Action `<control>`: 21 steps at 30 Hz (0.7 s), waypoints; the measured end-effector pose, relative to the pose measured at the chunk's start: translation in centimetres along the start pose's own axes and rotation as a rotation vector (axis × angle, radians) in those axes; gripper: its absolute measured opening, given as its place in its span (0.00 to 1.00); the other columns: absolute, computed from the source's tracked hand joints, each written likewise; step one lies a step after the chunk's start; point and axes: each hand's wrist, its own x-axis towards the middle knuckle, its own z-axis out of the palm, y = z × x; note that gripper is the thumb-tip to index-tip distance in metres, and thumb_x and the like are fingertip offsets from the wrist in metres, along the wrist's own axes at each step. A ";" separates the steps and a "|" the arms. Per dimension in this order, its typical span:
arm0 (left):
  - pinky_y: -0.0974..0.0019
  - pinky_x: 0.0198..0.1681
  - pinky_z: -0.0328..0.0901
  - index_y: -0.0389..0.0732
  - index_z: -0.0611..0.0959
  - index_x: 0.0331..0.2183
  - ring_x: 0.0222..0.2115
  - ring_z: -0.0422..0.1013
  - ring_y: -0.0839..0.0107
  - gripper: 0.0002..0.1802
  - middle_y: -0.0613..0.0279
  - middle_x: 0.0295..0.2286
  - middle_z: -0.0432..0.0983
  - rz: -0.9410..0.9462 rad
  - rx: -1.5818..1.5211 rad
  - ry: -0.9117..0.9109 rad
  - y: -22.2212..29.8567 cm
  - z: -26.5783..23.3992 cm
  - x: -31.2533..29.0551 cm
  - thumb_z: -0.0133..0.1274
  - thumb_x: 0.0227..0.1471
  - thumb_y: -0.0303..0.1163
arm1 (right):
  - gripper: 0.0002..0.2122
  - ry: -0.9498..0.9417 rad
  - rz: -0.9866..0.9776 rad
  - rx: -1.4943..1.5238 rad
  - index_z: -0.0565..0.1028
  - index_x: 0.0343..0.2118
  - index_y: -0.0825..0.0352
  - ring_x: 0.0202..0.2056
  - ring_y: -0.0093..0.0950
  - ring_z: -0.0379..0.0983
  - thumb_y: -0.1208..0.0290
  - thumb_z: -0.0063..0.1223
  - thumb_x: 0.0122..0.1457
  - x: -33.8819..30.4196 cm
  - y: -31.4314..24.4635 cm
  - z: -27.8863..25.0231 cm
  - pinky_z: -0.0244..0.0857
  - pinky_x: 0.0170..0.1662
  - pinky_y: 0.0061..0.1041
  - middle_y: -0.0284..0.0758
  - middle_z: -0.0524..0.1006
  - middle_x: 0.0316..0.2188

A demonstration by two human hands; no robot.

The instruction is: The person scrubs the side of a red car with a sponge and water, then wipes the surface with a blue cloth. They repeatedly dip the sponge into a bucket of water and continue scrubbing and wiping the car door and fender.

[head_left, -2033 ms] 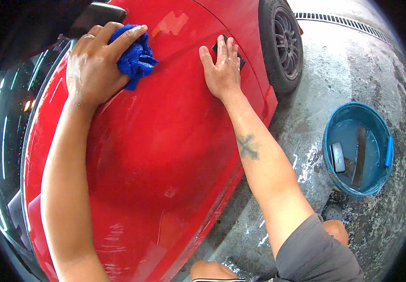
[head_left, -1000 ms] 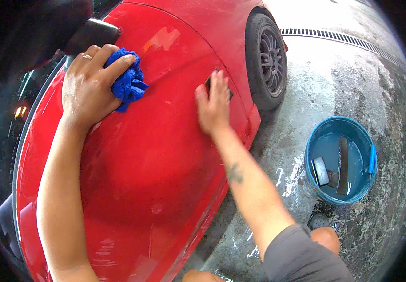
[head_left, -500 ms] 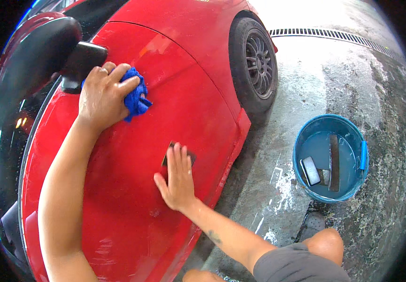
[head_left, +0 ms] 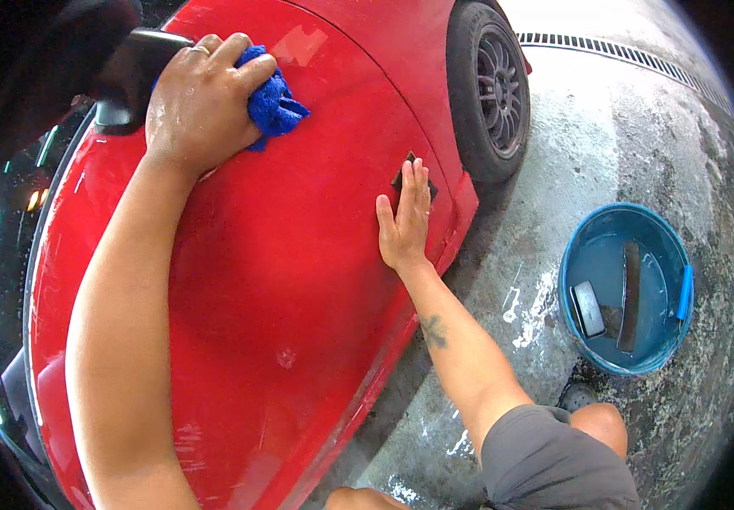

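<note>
My left hand is closed round a blue cloth, pressing it to the red car door beside the black side mirror. Lower down and to the right, my right hand lies flat with its fingers stretched out. Beneath those fingers is a dark thin sheet, apparently sandpaper, flat against the red paint near the door's front edge. Only its corners show; the hand covers the rest. Pale smears and a small whitish spot mark the door.
On the wet concrete floor at right stands a blue bucket of cloudy water, holding a grey-white block and a long dark strip. A front wheel is beyond the door, with a floor drain grate behind it.
My right hand has slid up and to the right over the door with the dark sheet under it. The left hand still grips the blue cloth by the mirror. The view has shifted somewhat.
</note>
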 end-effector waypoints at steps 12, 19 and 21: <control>0.51 0.51 0.74 0.50 0.87 0.41 0.46 0.79 0.55 0.20 0.62 0.44 0.80 0.053 -0.019 0.100 -0.7 0.4 -0.6 0.72 0.44 0.40 | 0.35 0.012 -0.033 0.046 0.60 0.74 0.72 0.76 0.53 0.50 0.57 0.55 0.69 0.3 3.8 -0.5 0.43 0.77 0.51 0.54 0.57 0.76; 0.50 0.54 0.74 0.53 0.89 0.46 0.50 0.78 0.54 0.23 0.60 0.49 0.81 0.035 0.030 0.023 -1.4 0.8 -1.2 0.71 0.45 0.41 | 0.38 0.076 -0.122 -0.050 0.62 0.72 0.73 0.76 0.53 0.51 0.47 0.51 0.70 10.8 -7.2 3.2 0.45 0.76 0.51 0.56 0.59 0.75; 0.50 0.54 0.74 0.53 0.88 0.46 0.51 0.78 0.55 0.23 0.60 0.48 0.81 0.031 0.014 -0.004 -1.1 0.9 -1.6 0.70 0.45 0.40 | 0.37 0.004 -0.170 0.010 0.60 0.73 0.72 0.76 0.55 0.51 0.48 0.51 0.71 9.2 -5.3 2.2 0.45 0.77 0.51 0.56 0.58 0.75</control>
